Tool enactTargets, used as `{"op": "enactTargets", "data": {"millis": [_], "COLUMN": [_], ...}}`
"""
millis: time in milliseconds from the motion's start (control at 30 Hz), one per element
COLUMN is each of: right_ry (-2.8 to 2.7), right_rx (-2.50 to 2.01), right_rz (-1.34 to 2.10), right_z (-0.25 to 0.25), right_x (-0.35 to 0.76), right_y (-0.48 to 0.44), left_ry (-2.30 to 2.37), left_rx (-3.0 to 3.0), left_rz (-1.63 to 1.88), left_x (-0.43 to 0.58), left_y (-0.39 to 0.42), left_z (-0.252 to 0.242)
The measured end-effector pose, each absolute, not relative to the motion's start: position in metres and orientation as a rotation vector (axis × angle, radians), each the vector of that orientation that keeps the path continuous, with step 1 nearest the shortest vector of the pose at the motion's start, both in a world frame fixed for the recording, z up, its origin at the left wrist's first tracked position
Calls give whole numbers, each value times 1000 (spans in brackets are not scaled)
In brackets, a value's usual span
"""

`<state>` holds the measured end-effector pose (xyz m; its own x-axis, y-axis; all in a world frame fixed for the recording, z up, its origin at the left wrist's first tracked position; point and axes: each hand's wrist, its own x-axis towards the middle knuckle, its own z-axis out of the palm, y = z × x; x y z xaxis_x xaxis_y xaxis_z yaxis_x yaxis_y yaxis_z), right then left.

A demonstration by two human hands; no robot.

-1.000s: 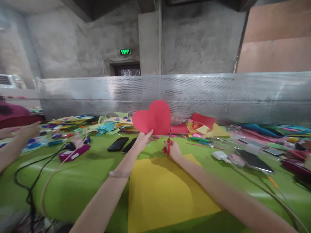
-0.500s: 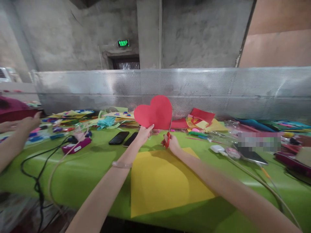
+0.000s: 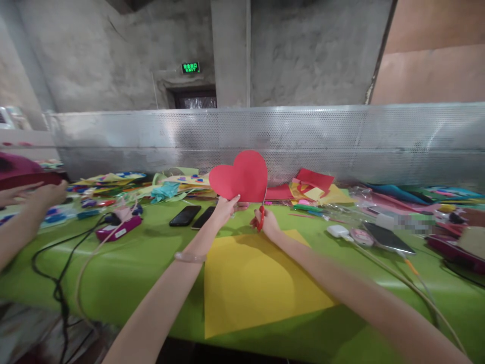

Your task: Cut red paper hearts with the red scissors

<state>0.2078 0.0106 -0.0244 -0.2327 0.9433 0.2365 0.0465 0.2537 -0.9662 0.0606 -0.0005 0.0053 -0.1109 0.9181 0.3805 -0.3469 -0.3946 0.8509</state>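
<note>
A red paper heart [image 3: 242, 177] is held up above the table, tilted, with its larger lobe on the right. My left hand [image 3: 226, 207] pinches its lower edge, thumb on the near face. My right hand [image 3: 268, 223] is closed on the red handles of a pair of scissors [image 3: 261, 218], whose blades point up at the heart's lower right edge. Whether the blades are apart is too small to tell. Below my hands a yellow sheet of paper [image 3: 261, 288] lies flat.
On the green tabletop [image 3: 162, 283], two dark phones [image 3: 185, 215] lie left of my hands. A purple power strip [image 3: 119, 228] with cables is farther left, beside a co-worker's hands [image 3: 47, 194]. Paper scraps [image 3: 310, 184] line the back by a perforated metal panel [image 3: 322, 136]. A white charger [image 3: 338, 231] lies right.
The heart and scissors have hardly shifted. More fingers of my left hand show beneath the heart's edge. At the left, the co-worker's hands have moved slightly.
</note>
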Motion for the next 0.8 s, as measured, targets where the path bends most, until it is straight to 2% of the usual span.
{"op": "enactTargets", "data": {"millis": [800], "right_ry": [-1569], "right_rx": [-979], "right_rz": [1117], "right_z": [-26], "right_x": [209], "right_y": [13], "left_ry": [720], "left_rx": [1179], "left_rz": [1690], "left_x": [61], "left_y": [-1], "left_z": [5]}}
